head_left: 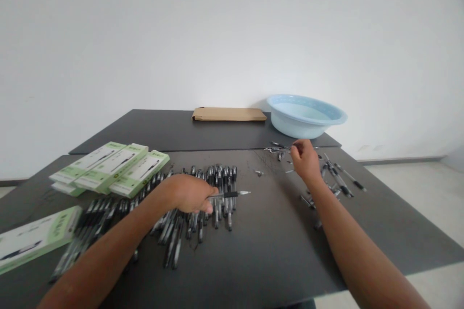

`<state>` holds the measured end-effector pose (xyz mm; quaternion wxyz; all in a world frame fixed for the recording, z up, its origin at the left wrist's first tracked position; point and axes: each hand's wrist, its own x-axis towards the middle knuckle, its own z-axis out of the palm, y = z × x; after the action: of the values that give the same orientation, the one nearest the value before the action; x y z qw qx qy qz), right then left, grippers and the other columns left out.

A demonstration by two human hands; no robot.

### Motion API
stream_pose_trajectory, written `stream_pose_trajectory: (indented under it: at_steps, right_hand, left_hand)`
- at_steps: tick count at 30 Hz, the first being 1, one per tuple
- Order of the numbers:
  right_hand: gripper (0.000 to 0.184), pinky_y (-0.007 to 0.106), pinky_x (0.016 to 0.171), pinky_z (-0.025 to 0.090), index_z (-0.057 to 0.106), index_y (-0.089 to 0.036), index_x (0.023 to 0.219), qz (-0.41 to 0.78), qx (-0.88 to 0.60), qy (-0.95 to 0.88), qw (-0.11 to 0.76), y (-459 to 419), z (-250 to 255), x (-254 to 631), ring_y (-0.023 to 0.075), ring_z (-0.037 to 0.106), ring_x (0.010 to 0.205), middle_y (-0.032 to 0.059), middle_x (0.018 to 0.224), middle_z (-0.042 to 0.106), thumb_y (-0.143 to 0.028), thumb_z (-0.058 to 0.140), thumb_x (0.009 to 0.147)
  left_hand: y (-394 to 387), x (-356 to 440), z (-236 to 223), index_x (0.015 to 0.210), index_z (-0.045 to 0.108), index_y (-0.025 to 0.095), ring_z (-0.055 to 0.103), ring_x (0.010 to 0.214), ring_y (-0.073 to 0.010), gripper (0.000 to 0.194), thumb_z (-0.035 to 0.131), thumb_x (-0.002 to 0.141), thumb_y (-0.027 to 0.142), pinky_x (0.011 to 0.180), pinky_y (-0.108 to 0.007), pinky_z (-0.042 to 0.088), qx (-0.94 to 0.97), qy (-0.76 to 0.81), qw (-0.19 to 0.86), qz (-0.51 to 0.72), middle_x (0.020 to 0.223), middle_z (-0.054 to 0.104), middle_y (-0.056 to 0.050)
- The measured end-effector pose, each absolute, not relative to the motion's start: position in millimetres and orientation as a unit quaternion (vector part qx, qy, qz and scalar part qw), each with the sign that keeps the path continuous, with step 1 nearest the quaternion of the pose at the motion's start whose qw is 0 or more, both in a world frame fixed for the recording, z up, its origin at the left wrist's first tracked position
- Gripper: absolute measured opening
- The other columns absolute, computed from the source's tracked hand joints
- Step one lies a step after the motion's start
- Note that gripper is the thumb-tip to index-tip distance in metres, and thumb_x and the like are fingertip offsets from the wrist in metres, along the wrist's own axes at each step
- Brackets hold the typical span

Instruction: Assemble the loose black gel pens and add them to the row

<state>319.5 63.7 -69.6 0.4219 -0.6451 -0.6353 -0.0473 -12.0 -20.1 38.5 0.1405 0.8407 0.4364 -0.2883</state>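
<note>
My left hand (190, 194) is closed around an uncapped pen (231, 194) with a black grip, its pale tip pointing right. Beneath that hand lie many capped black pens (221, 178) in a wide spread. My right hand (303, 158) is over loose pen parts (279, 147) at the right rear of the near table. Its fingers are curled together, and whatever they may hold is hidden. Close to the right wrist are scattered pens and caps (335, 176).
Several green-and-white pen boxes (112, 166) are stacked at left, and another box (39, 236) lies nearer. A flat cardboard piece (229, 114) and a light blue basin (306, 116) stand at the back by the wall. A seam crosses the dark tabletop (253, 260) further back.
</note>
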Motion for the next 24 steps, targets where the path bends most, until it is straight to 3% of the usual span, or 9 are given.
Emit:
stream_pose_trajectory:
  at_steps: [8, 15, 24]
  right_hand:
    - [0.013, 0.026, 0.057, 0.039, 0.055, -0.018, 0.084, 0.093, -0.530, -0.631, 0.559, 43.5, -39.3, 283.4, 0.0141, 0.049, 0.059, -0.0008, 0.067, 0.053, -0.029, 0.053, 0.079]
    - [0.015, 0.024, 0.056, 0.040, 0.053, -0.019, 0.089, 0.420, -0.331, -0.669, 0.516, 6.9, -47.1, 223.6, 0.0116, 0.051, 0.058, -0.0029, 0.065, 0.053, -0.031, 0.059, 0.082]
    - [0.024, 0.025, 0.053, 0.044, 0.049, -0.020, 0.088, 0.598, -0.268, -0.545, 0.523, 4.0, -68.4, 209.2, 0.0115, 0.057, 0.054, -0.0011, 0.069, 0.064, -0.035, 0.067, 0.079]
  left_hand:
    - [-21.3, -9.1, 40.6, 0.120, 0.059, 0.020, 0.065, 0.090, -0.0294, 0.039, 0.049, 0.086, 0.034, 0.065, -0.031, 0.046, 0.842, 0.430, 0.150, -0.289, 0.106, 0.070, -0.013]
    - [-7.5, -15.3, 36.0, 0.130, 0.052, 0.018, 0.063, 0.096, -0.0316, 0.048, 0.048, 0.086, 0.036, 0.067, -0.033, 0.045, 0.826, 0.461, 0.133, -0.296, 0.114, 0.066, -0.017]
    - [11.6, -19.1, 20.1, 0.126, 0.054, 0.015, 0.065, 0.081, -0.0275, 0.046, 0.047, 0.084, 0.034, 0.059, -0.029, 0.043, 0.819, 0.448, 0.201, -0.299, 0.093, 0.073, -0.012]
